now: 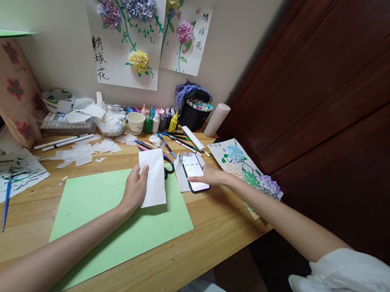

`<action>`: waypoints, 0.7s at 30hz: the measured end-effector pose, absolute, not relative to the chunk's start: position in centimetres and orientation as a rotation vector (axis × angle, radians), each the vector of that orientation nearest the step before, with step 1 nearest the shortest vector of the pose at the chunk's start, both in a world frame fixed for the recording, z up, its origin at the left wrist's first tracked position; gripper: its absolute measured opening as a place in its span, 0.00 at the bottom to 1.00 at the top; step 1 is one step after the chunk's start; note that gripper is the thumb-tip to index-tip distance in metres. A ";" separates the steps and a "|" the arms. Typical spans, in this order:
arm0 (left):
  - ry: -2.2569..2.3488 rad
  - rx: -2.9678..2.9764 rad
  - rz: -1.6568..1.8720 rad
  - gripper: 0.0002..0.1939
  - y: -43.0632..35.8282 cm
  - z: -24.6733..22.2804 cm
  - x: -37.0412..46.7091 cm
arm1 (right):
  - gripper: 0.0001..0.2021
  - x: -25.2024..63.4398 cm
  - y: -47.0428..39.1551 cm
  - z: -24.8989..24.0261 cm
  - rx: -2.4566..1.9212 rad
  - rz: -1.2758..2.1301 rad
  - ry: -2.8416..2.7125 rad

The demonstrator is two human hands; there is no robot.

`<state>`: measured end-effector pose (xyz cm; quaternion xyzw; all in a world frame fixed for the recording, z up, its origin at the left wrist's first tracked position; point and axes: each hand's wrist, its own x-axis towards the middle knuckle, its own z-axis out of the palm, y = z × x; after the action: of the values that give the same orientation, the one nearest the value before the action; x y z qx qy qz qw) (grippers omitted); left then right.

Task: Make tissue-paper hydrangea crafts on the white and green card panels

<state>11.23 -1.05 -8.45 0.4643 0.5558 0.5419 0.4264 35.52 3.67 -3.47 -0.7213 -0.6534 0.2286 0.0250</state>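
Note:
My left hand [135, 186] grips a white sheet of paper [153, 179] over the green sheet [105, 230], its thumb lying across the front. My right hand [211, 175] is closed on the right side of a phone [195, 184], with one digit across the lit screen, which shows a running time display. Another piece of white paper [179, 172] lies partly under the phone. Black-handled scissors [167, 167] lie between the two hands, partly hidden by the paper in my left hand.
Paint bottles [156, 122], a paper cup [135, 123] and a black marker box [195, 112] line the wall. Pens [181, 140] and paper scraps [79, 153] lie about. A flower picture [243, 164] lies right; a paintbrush [7, 202] lies left. The table's front edge [215, 263] is near.

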 end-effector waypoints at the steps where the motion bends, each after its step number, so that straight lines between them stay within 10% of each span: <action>1: 1.392 1.165 1.365 0.17 -1.1 -8.4 11.3 | 0.53 34.8 2.9 -3.7 -2.307 0.626 -2.055; 16: 1.369 1.174 1.364 0.17 -0.9 -9.0 11.3 | 0.41 34.0 0.3 -5.6 -2.335 -0.043 -2.001; 21: 1.393 1.104 1.416 0.15 -0.8 -8.5 11.0 | 0.15 29.3 -2.8 -1.2 -1.553 0.374 -2.101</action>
<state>10.96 -0.78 -8.50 0.4405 0.5559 0.5653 0.4211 29.26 -2.84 -1.22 -0.5700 -0.7710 0.1374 0.2484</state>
